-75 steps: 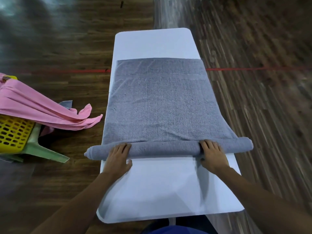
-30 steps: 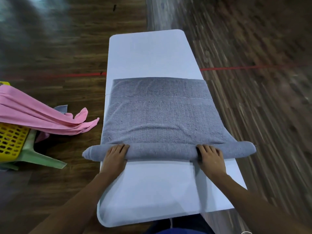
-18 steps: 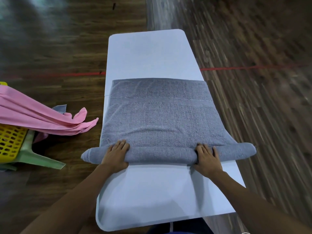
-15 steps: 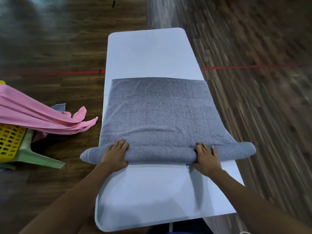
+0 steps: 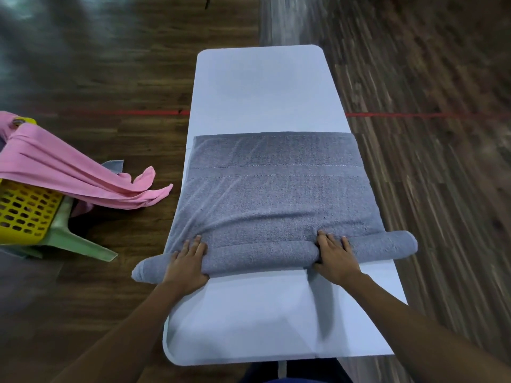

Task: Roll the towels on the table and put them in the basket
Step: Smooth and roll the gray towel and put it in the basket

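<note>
Towel roll (image 5: pixel 260 255) lies across the table (image 5: pixel 260 87), parallel to its near edge; left hand (image 5: pixel 186 265) and right hand (image 5: pixel 336 258) press it with straight fingers, its flat part ahead.

Head-worn view, steeply down onto table (image 5: pixel 262 92)

Grey towel (image 5: pixel 276 194), near end rolled, flat across white table (image 5: pixel 260 87).
</note>
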{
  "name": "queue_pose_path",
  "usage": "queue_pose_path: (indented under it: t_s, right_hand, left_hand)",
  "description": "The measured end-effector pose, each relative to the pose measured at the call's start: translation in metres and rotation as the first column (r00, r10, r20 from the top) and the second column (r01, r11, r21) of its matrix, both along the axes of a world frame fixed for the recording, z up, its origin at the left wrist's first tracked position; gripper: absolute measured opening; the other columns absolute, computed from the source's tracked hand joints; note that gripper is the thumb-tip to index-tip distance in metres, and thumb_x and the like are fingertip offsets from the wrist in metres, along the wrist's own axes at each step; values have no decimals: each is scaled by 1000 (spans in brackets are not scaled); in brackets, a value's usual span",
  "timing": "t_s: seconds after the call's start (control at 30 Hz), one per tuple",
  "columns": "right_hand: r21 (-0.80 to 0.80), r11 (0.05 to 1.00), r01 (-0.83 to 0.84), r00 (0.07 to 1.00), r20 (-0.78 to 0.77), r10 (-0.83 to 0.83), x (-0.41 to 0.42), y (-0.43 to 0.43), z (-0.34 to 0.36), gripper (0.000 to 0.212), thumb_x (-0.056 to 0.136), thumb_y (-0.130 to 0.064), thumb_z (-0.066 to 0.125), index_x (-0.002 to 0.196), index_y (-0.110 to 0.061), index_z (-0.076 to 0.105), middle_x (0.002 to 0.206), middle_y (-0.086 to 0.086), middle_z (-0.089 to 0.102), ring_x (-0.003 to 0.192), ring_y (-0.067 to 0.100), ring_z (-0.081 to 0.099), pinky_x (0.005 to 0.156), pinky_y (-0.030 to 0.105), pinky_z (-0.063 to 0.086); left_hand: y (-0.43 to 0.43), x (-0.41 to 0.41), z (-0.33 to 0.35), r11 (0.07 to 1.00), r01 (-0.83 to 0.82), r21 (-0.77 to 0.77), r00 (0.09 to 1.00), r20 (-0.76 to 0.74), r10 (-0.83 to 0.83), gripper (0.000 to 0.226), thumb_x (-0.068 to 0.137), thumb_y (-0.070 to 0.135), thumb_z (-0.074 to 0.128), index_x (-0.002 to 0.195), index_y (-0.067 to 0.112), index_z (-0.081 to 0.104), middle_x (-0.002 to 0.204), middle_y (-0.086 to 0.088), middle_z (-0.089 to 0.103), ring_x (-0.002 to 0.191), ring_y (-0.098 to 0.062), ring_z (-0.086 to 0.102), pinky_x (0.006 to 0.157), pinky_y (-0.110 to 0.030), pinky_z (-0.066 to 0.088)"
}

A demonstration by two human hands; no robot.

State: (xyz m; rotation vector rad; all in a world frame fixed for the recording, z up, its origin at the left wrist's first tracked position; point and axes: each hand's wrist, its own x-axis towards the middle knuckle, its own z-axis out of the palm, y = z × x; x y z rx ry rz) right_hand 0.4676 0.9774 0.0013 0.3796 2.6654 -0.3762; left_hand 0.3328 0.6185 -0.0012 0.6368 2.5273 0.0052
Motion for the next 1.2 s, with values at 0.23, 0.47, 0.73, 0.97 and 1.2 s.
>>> queue_pose_path:
  t_s: [0.23, 0.47, 0.73, 0.97, 1.2]
  right_hand:
    - [-9, 999, -52, 998, -21, 52, 22, -5, 10, 64, 88, -43, 58, 140, -18, 30, 156, -2, 28, 146, 14, 21, 119, 41, -2]
    - [84, 996, -17, 980, -197, 34, 65, -6, 7, 55, 67, -52, 40, 104, -18, 62, 113, 4, 63, 105, 27, 60, 101, 39, 26]
    - [128, 984, 124, 980, -173, -101, 56, 7, 21, 46, 77, -49, 53, 117, -26, 56, 112, 2, 62, 110, 25, 53, 102, 45, 28]
    - [89, 992, 89, 938, -343, -53, 57, 8, 14, 50, 80, -61, 65, 114, -26, 58, 113, -5, 58, 108, 21, 53, 98, 43, 37]
    - [152, 986, 74, 964, -262, -32, 30, 17, 16, 41, 78, -21, 70, 117, -24, 61, 110, 0, 66, 109, 28, 58, 105, 48, 28]
  left_hand:
    - [-9, 26, 1, 1000, -1, -23, 1000, 3, 1, 73, 83, 44, 57, 144, 21, 25, 163, -5, 1, 149, -31, 5, 116, -50, 17]
    - [-10, 38, 10, 991, 104, 82, 989, -117, -94, 52, 65, 46, 49, 108, 19, 62, 127, -10, 55, 116, -37, 53, 90, -50, 45]
    - [-3, 25, 20, 963, -1, 269, 970, -232, 66, 41, 72, 32, 51, 107, 16, 64, 100, -4, 68, 96, -27, 61, 93, -45, 40]
    - [12, 33, 8, 957, 150, 247, 938, -340, -59, 57, 72, 38, 67, 121, 12, 60, 119, -9, 64, 108, -29, 60, 97, -47, 47]
    - [22, 8, 12, 973, 100, 209, 957, -288, -36, 36, 73, 26, 66, 108, 16, 66, 104, -7, 69, 99, -29, 61, 103, -52, 40]
